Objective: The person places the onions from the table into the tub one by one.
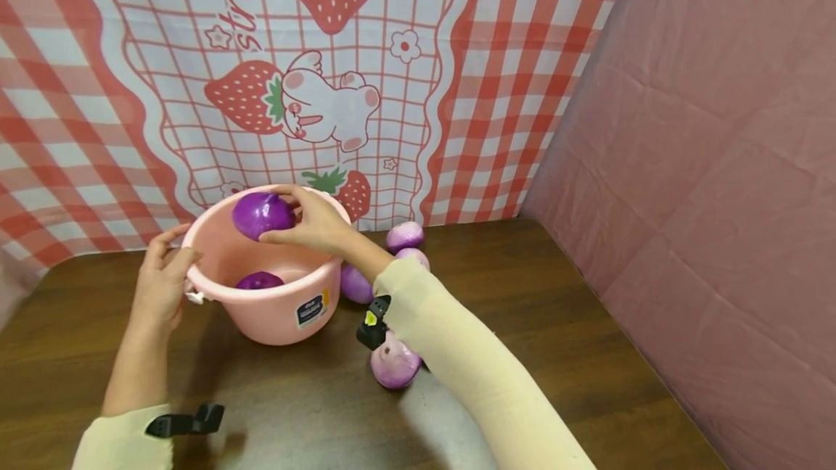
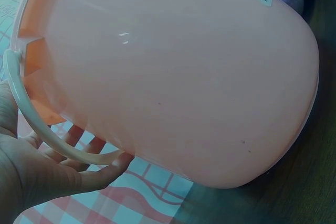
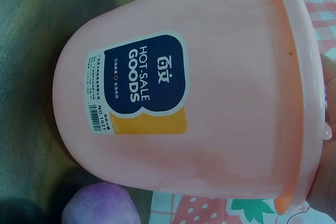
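Observation:
A pink plastic bucket (image 1: pixel 274 321) stands on the table, with a dark purple onion (image 1: pixel 259 280) lying inside it. My left hand (image 1: pixel 160 281) grips the bucket's rim on the left; in the left wrist view its fingers (image 2: pixel 107 174) lie by the pale handle (image 2: pixel 39 124). Over the bucket's opening, my right hand (image 1: pixel 313 220) holds another glossy purple onion (image 1: pixel 261 215) between thumb and fingers. From the right wrist, the bucket's labelled side (image 3: pixel 226 77) fills the view and the held onion is hidden behind the rim.
Several paler purple onions sit right of the bucket, including one at the back (image 1: pixel 405 236), one against the bucket (image 1: pixel 357 286) and one nearer (image 1: pixel 395 365) under the right forearm. A strawberry-print cloth (image 1: pixel 509 56) hangs behind the wooden table (image 1: pixel 522 296); pink fabric (image 1: pixel 705 151) borders the right.

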